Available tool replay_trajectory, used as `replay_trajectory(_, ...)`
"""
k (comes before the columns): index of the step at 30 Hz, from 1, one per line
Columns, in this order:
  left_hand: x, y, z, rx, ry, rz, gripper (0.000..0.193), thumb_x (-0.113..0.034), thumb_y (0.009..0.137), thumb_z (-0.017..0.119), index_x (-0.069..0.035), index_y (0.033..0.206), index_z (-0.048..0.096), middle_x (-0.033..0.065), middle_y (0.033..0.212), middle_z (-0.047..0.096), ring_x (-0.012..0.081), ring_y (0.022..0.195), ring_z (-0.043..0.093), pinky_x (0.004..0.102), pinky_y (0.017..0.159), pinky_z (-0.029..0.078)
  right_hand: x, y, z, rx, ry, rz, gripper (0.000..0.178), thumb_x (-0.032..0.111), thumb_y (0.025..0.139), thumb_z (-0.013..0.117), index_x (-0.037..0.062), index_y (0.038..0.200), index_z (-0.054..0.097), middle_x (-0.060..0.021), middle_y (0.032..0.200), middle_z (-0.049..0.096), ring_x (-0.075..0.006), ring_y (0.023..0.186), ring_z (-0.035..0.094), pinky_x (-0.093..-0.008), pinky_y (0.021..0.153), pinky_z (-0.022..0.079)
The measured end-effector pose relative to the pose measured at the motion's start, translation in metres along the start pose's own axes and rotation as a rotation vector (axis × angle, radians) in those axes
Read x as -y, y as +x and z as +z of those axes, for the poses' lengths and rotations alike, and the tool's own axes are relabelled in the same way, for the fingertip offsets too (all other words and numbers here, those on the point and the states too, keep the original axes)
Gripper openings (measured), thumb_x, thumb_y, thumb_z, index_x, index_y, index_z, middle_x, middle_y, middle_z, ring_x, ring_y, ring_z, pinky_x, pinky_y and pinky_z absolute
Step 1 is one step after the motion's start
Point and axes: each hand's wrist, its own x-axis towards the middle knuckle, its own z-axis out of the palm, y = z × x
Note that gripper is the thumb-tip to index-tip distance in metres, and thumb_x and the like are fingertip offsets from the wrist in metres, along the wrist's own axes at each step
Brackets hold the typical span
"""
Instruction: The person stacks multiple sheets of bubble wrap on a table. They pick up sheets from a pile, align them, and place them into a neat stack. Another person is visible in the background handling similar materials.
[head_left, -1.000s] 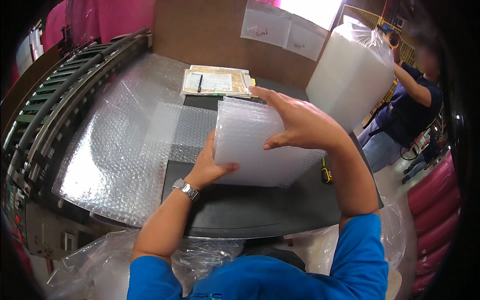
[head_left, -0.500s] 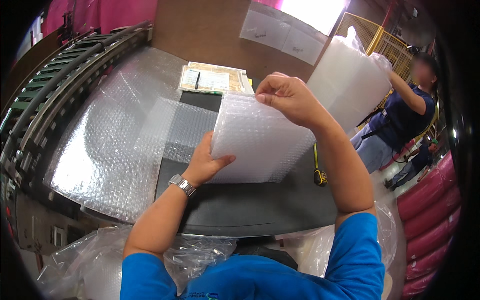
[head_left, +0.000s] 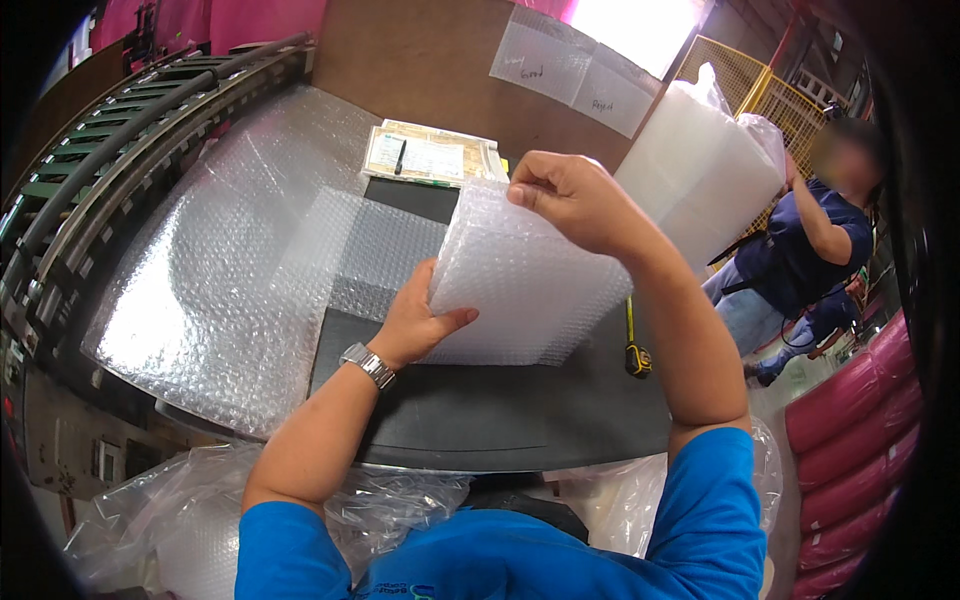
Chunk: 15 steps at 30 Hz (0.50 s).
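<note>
A white bubble-wrap bag [head_left: 530,285] stands tilted on the dark work mat [head_left: 500,410] in the middle of the table. My left hand [head_left: 415,320] presses flat against its lower left side, a metal watch on that wrist. My right hand [head_left: 575,200] pinches the bag's top edge between thumb and fingers. More bubble wrap sheets [head_left: 230,270] lie spread to the left of the bag.
A clipboard with papers and a pen [head_left: 425,155] lies at the back. A yellow tape measure [head_left: 637,355] sits right of the bag. A roller conveyor [head_left: 110,150] runs along the left. Another person [head_left: 800,250] stands at right by a tall white stack [head_left: 695,170].
The bag has been tilted and set lower onto the mat. My right hand moved from the bag's face to its top edge; my left hand stays on the left side.
</note>
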Motion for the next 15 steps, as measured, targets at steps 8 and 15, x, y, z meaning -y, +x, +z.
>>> replay_trajectory(8,0.000,0.000,0.001,-0.006,0.009,0.018,0.061,-0.024,0.068,0.071,-0.001,0.116,0.040,0.0158,0.106,0.052,0.0247,0.099,0.051,0.0338,0.085,0.039,-0.019,-0.001,-0.023,-0.424,0.478,-0.011,0.030,0.030,0.089,0.047,0.0054,0.072,0.048,0.0004,0.063,0.043,-0.0069,0.056,0.040,-0.0216,0.053,0.036)
replay_trajectory(15,-0.001,-0.001,0.002,-0.001,-0.040,0.015,0.062,-0.022,0.068,0.071,-0.002,0.117,0.039,0.0154,0.106,0.052,0.0233,0.098,0.051,0.0333,0.085,0.039,-0.016,-0.010,-0.002,-0.136,0.136,-0.050,0.023,0.022,0.082,0.054,0.0010,0.089,0.059,-0.0128,0.078,0.061,-0.0193,0.073,0.056,-0.0318,0.069,0.042)
